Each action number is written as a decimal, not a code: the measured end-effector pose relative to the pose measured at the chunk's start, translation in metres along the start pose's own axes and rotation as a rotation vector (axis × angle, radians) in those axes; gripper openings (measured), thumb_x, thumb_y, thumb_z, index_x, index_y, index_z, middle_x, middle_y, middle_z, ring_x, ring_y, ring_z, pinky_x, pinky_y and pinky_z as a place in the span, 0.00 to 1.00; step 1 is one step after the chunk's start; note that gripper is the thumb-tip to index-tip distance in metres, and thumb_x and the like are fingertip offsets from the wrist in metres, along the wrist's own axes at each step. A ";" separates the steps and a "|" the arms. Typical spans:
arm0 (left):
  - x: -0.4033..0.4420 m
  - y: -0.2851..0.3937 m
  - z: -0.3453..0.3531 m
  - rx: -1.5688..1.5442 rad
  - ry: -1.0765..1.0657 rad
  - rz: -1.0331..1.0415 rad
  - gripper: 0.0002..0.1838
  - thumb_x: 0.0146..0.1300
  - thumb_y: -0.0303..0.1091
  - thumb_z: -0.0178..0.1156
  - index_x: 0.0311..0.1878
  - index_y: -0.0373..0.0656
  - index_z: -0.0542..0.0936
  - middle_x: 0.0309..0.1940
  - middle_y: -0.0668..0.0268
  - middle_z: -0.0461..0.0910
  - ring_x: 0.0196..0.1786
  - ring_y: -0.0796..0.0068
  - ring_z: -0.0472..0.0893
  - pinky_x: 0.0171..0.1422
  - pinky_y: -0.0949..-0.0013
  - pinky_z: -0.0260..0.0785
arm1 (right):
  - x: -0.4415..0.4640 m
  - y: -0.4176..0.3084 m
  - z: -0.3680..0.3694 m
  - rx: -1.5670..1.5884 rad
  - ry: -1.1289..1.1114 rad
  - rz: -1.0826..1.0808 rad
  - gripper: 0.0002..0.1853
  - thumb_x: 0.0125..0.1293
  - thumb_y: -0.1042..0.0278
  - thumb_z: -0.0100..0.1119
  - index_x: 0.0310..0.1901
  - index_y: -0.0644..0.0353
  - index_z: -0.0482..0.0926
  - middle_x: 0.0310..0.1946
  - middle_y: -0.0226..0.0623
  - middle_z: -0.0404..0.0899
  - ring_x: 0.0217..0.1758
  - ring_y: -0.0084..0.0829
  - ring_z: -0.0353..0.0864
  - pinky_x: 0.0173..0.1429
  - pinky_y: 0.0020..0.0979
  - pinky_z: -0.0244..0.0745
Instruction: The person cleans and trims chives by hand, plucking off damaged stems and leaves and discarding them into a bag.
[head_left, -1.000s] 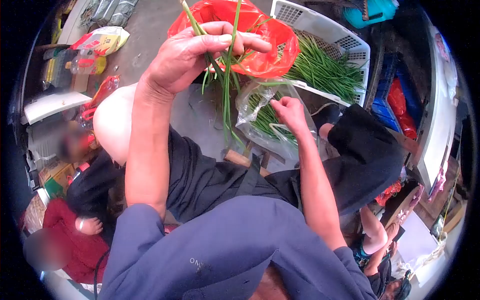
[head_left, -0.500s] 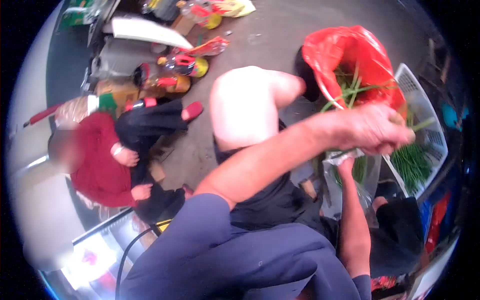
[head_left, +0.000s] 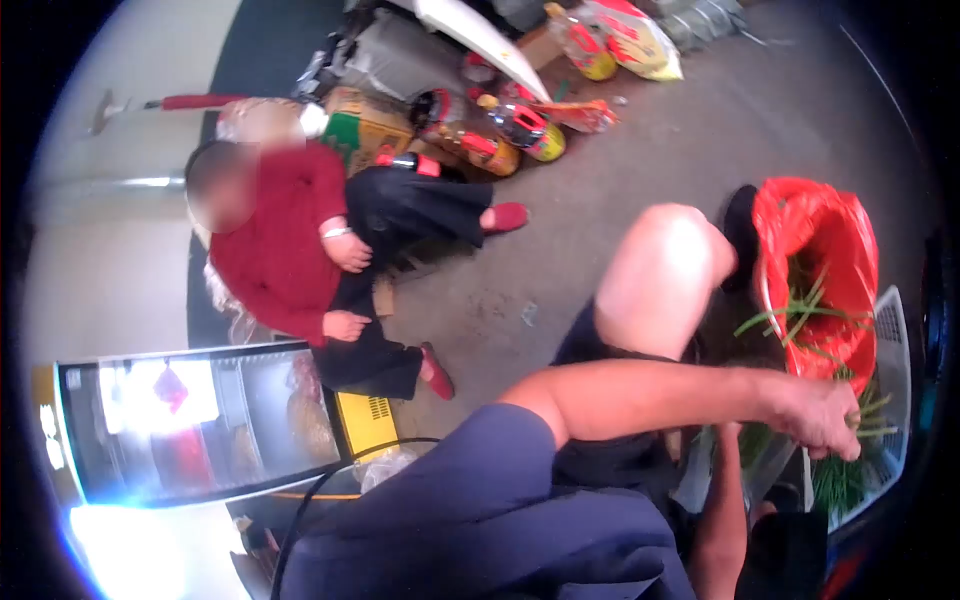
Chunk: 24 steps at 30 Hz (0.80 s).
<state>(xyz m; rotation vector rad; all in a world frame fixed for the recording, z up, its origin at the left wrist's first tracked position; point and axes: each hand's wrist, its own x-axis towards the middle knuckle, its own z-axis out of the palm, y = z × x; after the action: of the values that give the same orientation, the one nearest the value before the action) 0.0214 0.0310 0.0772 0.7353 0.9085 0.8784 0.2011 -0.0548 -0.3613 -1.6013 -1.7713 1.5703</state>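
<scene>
Green stalks [head_left: 876,432] protruded from the left hand [head_left: 822,418], its fingers closed on them, above the white basket [head_left: 893,335]. I observed the right hand [head_left: 730,430] partly behind the left forearm [head_left: 650,400], near the clear bag [head_left: 770,455]; I could not tell its finger state. The red bag [head_left: 850,235], open and holding more greens [head_left: 805,310], stood beside the basket. A seated person [head_left: 285,240] rested both hands on the lap.

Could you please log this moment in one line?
left hand: at green stalks over crate; right hand: by clear bag; red bag: holds greens
</scene>
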 end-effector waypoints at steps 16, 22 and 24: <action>0.022 -0.021 -0.009 0.136 0.135 0.037 0.11 0.52 0.35 0.63 0.28 0.36 0.78 0.17 0.64 0.77 0.16 0.76 0.72 0.19 0.70 0.59 | 0.020 0.010 -0.037 0.849 -0.096 -0.013 0.15 0.75 0.64 0.41 0.56 0.57 0.72 0.46 0.33 0.77 0.44 0.26 0.77 0.49 0.30 0.76; 0.028 -0.029 -0.013 0.223 0.135 0.038 0.13 0.53 0.38 0.62 0.28 0.35 0.79 0.18 0.62 0.79 0.22 0.73 0.79 0.27 0.66 0.69 | 0.015 -0.026 -0.074 0.431 -0.133 -0.074 0.12 0.69 0.62 0.51 0.47 0.58 0.77 0.38 0.30 0.79 0.38 0.26 0.78 0.42 0.28 0.74; 0.025 -0.025 -0.015 0.239 0.138 0.049 0.13 0.54 0.38 0.62 0.28 0.35 0.79 0.18 0.62 0.78 0.22 0.73 0.78 0.27 0.66 0.69 | 0.013 -0.036 -0.086 0.242 -0.301 0.067 0.13 0.64 0.60 0.56 0.43 0.60 0.79 0.40 0.34 0.80 0.42 0.28 0.77 0.47 0.34 0.72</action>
<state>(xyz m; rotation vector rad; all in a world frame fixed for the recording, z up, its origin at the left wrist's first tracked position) 0.0242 0.0438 0.0411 0.9136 1.1350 0.8803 0.2444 0.0075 -0.3052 -1.3823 -1.5974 2.0596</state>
